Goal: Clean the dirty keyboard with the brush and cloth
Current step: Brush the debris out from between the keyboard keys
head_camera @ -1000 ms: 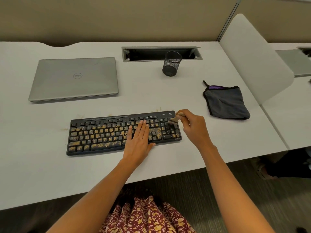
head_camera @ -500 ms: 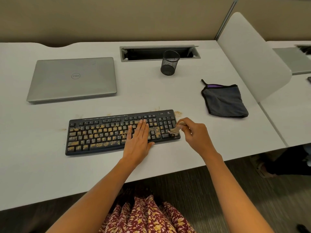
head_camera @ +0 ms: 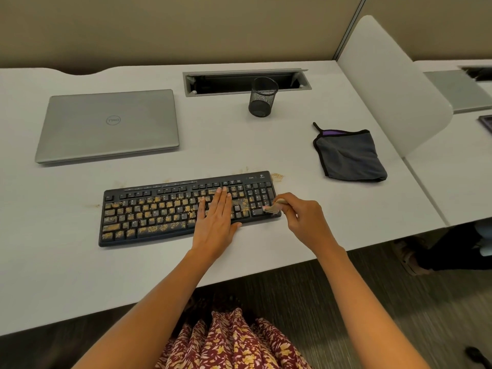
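Note:
A black keyboard (head_camera: 159,211) lies on the white desk, most of its keys covered in yellowish crumbs; the number pad at its right end looks mostly clean. My left hand (head_camera: 217,222) rests flat on the keys right of the middle, fingers straight. My right hand (head_camera: 303,217) grips a small brush (head_camera: 274,206), whose bristles touch the number pad's near right corner. A folded grey cloth (head_camera: 348,155) with black edging and a purple strip lies to the right, behind the keyboard.
A shut silver laptop (head_camera: 109,126) sits at the back left. A black mesh pen cup (head_camera: 262,98) stands before an open cable tray (head_camera: 245,82). Crumbs (head_camera: 277,177) lie beyond the keyboard's far right corner. A white divider panel (head_camera: 386,81) borders the desk's right side.
My right hand has drawn the brush from the far end of the number pad down to its near corner. A small crumb pile now shows beyond the keyboard's far right corner. My left hand stays put.

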A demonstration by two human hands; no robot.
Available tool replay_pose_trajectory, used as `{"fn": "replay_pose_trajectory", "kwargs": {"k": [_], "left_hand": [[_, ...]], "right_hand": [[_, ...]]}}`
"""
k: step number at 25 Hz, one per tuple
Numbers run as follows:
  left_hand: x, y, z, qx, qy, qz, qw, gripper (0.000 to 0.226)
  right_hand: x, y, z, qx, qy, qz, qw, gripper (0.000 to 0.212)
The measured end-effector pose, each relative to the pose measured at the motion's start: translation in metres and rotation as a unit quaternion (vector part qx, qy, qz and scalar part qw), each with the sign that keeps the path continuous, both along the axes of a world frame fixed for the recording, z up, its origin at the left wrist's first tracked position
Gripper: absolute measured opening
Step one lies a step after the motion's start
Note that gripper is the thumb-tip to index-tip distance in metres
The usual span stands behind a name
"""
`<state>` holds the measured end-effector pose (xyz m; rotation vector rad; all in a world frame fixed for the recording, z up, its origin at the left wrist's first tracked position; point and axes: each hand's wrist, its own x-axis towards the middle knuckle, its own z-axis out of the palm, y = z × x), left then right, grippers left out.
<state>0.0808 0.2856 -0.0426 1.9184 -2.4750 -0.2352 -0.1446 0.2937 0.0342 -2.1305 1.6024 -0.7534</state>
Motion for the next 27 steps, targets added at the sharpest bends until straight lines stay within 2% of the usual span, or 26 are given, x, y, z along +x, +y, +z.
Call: {"fn": "replay_pose_trajectory", "kwargs": {"k": [4, 6, 9, 19, 27], "left_hand": [[-0.001, -0.001, 0.002, 0.022, -0.015, -0.002, 1.000, 0.078], [-0.001, -0.001, 0.003, 0.021, -0.011, -0.002, 1.000, 0.079], [0.000, 0.000, 0.002, 0.016, 0.002, -0.001, 1.000, 0.080], [0.002, -0.001, 0.004, 0.021, -0.001, -0.007, 1.000, 0.079], [0.006, 0.001, 0.004, 0.011, 0.007, -0.010, 1.000, 0.077]], "right_hand": [[-0.006, 0.002, 0.003, 0.001, -0.013, -0.008, 1.000, 0.014], [-0.005, -0.004, 0.007, -0.025, -0.038, -0.037, 0.998, 0.013], [0.002, -0.009, 0.009, -0.053, -0.030, -0.050, 0.997, 0.014], [-0.006, 0.008, 0.003, -0.019, -0.013, -0.057, 0.998, 0.012], [0.033, -0.052, 0.016, -0.041, -0.110, -0.234, 0.965, 0.018]]}}
